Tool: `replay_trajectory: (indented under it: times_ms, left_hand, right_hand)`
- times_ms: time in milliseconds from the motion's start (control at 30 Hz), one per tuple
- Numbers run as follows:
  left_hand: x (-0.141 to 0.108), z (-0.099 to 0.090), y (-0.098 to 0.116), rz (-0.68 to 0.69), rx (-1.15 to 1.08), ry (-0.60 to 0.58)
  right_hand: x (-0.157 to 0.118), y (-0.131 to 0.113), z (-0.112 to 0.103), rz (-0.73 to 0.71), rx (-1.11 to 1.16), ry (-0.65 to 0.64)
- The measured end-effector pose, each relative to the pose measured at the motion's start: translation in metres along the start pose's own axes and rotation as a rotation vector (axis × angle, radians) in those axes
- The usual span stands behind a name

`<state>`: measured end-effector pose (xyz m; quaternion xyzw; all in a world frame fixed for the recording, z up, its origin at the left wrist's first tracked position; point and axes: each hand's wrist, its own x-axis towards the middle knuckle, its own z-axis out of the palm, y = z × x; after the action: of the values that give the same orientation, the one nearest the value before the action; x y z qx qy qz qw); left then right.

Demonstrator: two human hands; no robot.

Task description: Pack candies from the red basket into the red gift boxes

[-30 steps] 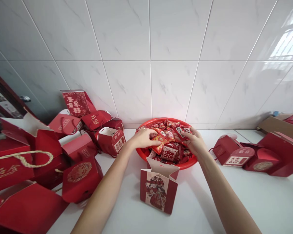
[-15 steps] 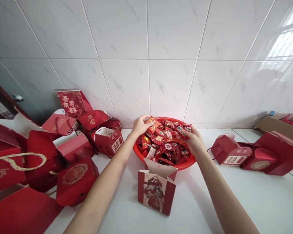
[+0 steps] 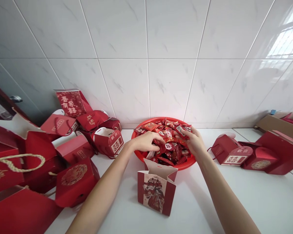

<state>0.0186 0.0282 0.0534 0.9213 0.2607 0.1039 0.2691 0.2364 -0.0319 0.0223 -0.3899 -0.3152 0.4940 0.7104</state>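
Observation:
A red plastic basket (image 3: 191, 162) full of wrapped candies (image 3: 169, 147) stands by the wall. My left hand (image 3: 147, 141) reaches over its left side, thumb and fingers apart and curved down onto the candies; the fingertips are partly hidden among them. At the basket's right side my right hand (image 3: 194, 139) is closed on a red candy with a pale label (image 3: 181, 130). In front of the basket an open-topped red gift box (image 3: 156, 193) with a printed figure stands upright, touched by neither hand.
Many red gift boxes (image 3: 74, 180) crowd the left, some with rope handles (image 3: 19, 159). More red boxes (image 3: 234, 152) stand at the right, before a brown cardboard carton (image 3: 268, 125). A tiled wall (image 3: 172, 87) rises behind the white tabletop (image 3: 192, 198).
My left hand has let go of a red and gold candy at the basket's back left and moved down and right over the pile. My right hand has barely moved, still holding its candy.

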Motion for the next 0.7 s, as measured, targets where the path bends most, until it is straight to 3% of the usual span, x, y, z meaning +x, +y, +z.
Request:
replay_trajectory:
  times_ms: [200, 367, 433, 500, 567, 700]
  left_hand:
    - [-0.005, 0.004, 0.002, 0.013, -0.240, -0.256]
    - [-0.006, 0.009, 0.001, 0.038, -0.314, -0.297]
    - [-0.003, 0.012, -0.001, 0.006, -0.322, -0.151]
    - [0.000, 0.016, -0.003, -0.033, -0.317, 0.104]
    - [0.004, 0.019, -0.005, -0.073, -0.357, 0.288]
    - [0.008, 0.022, -0.008, -0.144, -0.503, 0.368]
  right_hand:
    - [0.000, 0.002, -0.001, -0.005, 0.010, -0.011]
    - [0.001, 0.004, -0.003, -0.005, -0.008, -0.005]
    - [0.002, 0.004, -0.003, -0.006, -0.010, -0.012]
    - [0.003, 0.003, -0.003, -0.008, -0.011, -0.019]
    - [0.004, 0.003, -0.003, -0.008, -0.009, -0.023]
    - [0.003, 0.003, -0.003, -0.005, -0.007, -0.012]
